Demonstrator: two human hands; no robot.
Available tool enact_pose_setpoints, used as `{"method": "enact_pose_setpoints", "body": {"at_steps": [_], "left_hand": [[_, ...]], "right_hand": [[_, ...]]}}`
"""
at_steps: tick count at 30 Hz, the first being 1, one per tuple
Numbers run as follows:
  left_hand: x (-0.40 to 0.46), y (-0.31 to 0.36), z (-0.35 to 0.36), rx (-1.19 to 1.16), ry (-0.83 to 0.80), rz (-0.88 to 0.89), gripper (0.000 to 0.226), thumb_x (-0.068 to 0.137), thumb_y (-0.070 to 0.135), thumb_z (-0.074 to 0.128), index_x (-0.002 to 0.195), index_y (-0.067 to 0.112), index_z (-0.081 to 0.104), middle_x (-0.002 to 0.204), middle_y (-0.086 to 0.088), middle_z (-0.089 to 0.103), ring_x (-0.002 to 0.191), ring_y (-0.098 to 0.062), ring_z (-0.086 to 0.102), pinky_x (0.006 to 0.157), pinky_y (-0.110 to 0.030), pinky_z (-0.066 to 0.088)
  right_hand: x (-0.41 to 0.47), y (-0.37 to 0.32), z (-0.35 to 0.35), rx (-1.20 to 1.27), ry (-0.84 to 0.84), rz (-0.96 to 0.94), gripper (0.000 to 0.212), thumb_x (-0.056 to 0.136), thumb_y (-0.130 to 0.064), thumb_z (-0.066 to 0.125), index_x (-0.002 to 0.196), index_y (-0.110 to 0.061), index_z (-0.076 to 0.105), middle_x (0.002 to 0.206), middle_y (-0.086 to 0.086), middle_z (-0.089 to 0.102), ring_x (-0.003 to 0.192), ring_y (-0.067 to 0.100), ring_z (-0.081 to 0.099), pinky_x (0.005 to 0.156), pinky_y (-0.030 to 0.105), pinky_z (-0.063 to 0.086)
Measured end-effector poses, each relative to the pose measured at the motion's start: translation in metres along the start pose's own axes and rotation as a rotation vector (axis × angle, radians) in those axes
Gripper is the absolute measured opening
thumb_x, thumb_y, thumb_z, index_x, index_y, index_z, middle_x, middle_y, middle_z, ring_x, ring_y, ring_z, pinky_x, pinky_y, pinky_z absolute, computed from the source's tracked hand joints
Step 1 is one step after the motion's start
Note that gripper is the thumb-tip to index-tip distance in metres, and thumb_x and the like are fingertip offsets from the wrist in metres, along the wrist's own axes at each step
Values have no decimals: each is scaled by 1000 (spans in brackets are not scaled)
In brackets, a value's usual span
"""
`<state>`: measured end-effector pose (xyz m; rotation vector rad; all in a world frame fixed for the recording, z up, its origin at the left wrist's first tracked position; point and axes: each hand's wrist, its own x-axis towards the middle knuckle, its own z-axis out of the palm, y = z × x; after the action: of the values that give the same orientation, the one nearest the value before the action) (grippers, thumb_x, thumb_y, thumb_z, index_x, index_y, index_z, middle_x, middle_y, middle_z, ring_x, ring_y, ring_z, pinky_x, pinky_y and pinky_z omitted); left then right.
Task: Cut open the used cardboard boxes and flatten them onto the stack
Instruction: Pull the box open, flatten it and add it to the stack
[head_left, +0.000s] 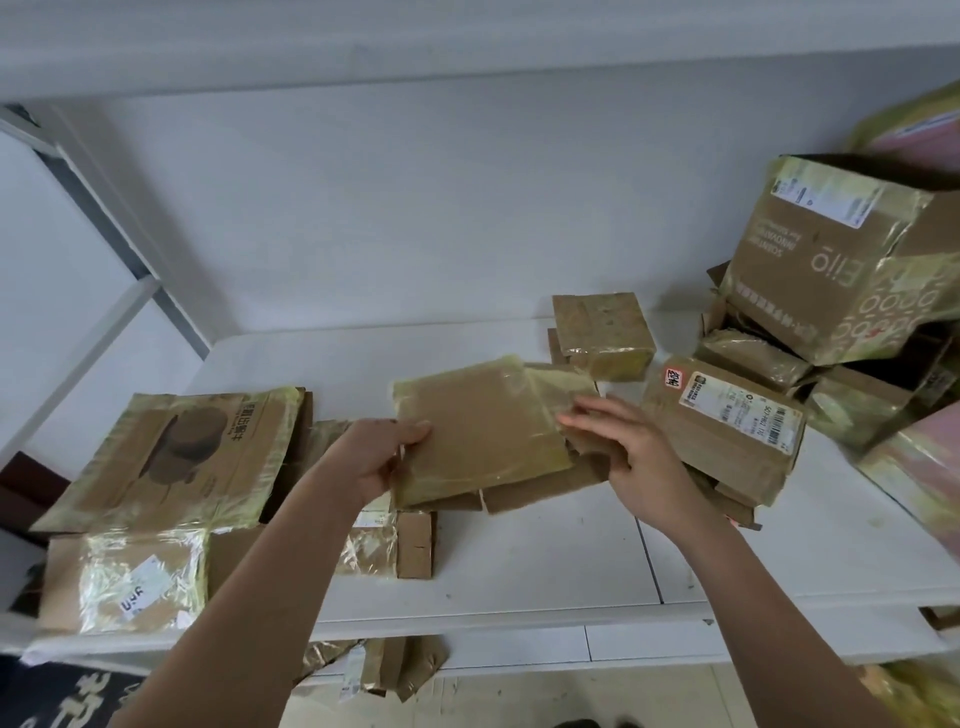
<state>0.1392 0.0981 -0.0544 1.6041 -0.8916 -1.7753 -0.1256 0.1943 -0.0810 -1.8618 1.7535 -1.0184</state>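
A flattened brown cardboard box (478, 426), covered in yellowish tape, is held above the middle of the white table (545, 561). My left hand (382, 457) grips its left edge, thumb on top. My right hand (628, 447) touches its right edge with fingers stretched toward the tape. The stack of flattened boxes (171, 457) lies at the table's left end. No cutting tool is in view.
Uncut boxes crowd the right: a small taped box (602, 332), a labelled box (727, 431), and a large printed box (852, 260) atop others. More flat cardboard (124, 582) lies front left, and scraps (384, 665) sit below the table edge.
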Motion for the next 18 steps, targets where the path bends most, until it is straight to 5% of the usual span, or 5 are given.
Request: {"method": "enact_pose_setpoints", "body": {"at_steps": [3,6,10,14,18], "left_hand": [[9,-4,-9,-64,89,41,16,88,-3,65,103,1,64,95,-12,68,85,-26,64,65,-38,55],[14,-7,-15,-159,193,64,25,88,-5,64,111,2,62,103,-14,67,92,-29,63,80,-46,55],[9,-22,-4,-247,205,65,25,89,-6,61,111,6,61,106,-14,67,94,-31,65,79,-46,56],[-2,-41,9,-292,102,83,30,88,-4,63,118,-1,56,107,-16,66,90,-31,66,72,-42,58],[-7,-37,-15,-361,119,95,32,87,3,69,117,1,57,106,-16,63,83,-25,63,59,-33,56]], "right_hand": [[-5,-5,13,195,82,172,92,74,28,37,139,-35,51,152,-11,29,143,2,20,117,24,21],[-5,-10,25,576,300,517,77,90,12,49,148,-37,35,150,-10,35,139,11,35,108,35,39],[-3,-32,62,1095,53,762,68,85,-37,72,143,-30,37,127,-7,59,119,20,60,97,48,53],[10,-42,89,1190,294,766,41,93,1,61,122,-23,45,118,5,68,104,21,68,81,43,59],[29,-32,80,841,289,663,50,95,4,56,135,-20,38,114,-1,67,108,21,65,97,52,52]]}}
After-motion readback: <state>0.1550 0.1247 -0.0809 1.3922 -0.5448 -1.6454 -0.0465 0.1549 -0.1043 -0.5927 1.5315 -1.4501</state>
